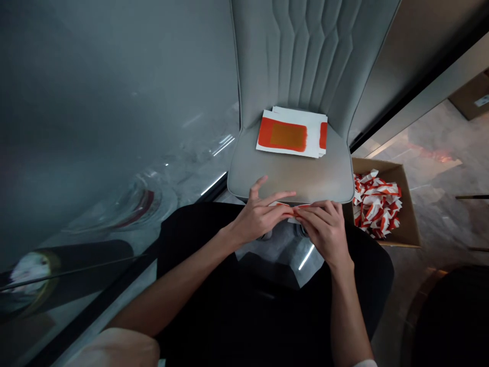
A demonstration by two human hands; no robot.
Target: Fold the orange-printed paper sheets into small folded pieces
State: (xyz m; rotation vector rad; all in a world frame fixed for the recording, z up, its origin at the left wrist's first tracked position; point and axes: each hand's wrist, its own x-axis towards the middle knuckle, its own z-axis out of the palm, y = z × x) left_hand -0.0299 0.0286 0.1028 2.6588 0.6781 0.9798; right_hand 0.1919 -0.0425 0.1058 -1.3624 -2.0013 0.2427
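Just past the seat's front edge, my left hand [257,216] and my right hand [324,224] meet over a piece of white paper with orange-red colouring [293,220]. My left hand pinches one side of it, with some fingers stretched away. The fingers of my right hand are closed on the other side. Most of this paper is hidden under my fingers, so its folds cannot be made out. Beyond my hands, a small stack of white paper sheets [288,135] with orange-red and brownish-orange painted patches lies on the grey chair [244,168].
Right of the chair, an open cardboard box [411,227] holds many crumpled or folded red-and-white paper pieces [378,204]. A glossy glass-like panel [114,102] runs along the left. Another cardboard box [469,94] stands at the far right.
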